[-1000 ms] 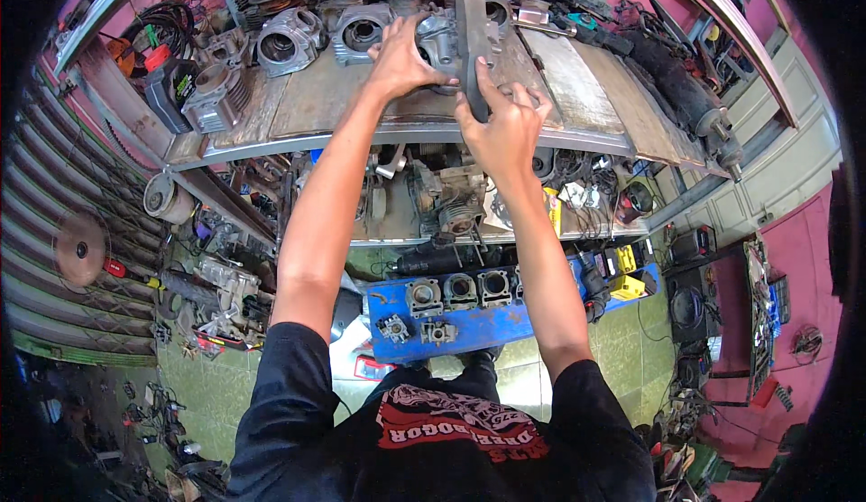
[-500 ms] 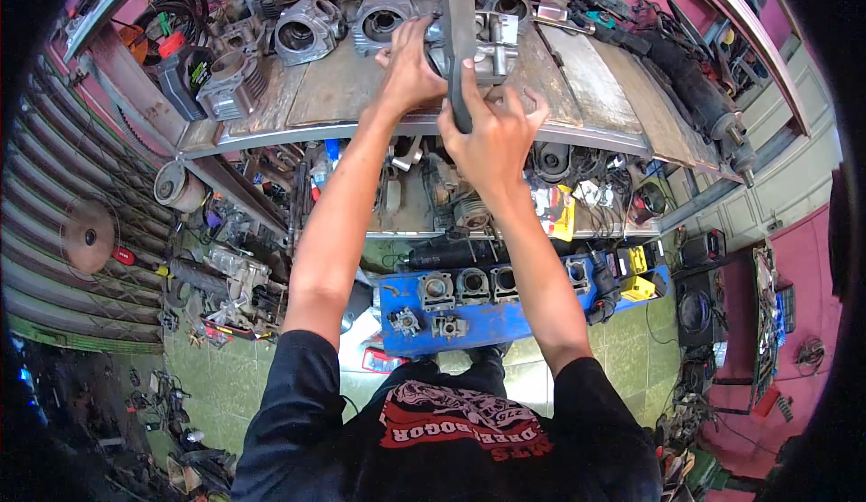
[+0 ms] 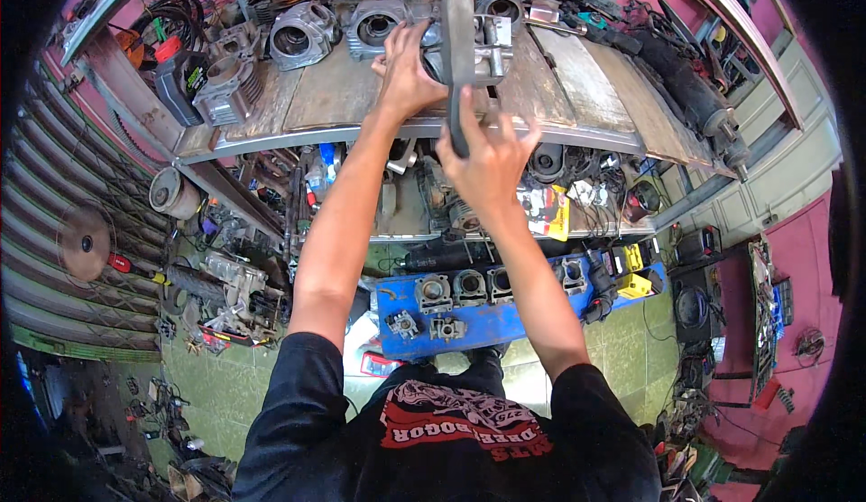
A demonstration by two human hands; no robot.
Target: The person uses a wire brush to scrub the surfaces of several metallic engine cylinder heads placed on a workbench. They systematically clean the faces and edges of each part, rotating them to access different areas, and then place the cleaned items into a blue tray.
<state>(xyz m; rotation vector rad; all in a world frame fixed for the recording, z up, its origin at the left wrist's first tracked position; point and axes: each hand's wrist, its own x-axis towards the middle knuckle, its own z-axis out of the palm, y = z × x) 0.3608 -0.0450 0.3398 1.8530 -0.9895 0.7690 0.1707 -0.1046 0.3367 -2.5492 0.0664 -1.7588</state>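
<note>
Upright in front of me stands a long, worn grey bar with a rounded top, shaped like a sharpening stone. My right hand is closed on its lower end between thumb and index finger, the other fingers spread and slightly blurred. Behind the bar, a silvery metal engine part with tube-like stubs rests at the workbench; the bar hides much of it. My left hand grips the left side of this part, fingers reaching up over it. Whether bar and part touch, I cannot tell.
Crankcase-like castings line the back of the wooden bench. A dark bottle with red cap stands left. Below, a blue bench bears several cylinder blocks and carburettors. A long dark shock-absorber-like tube lies right.
My right hand and the grey bar have moved down toward me along the engine part. My left hand stays on the part. The view has shifted slightly.
</note>
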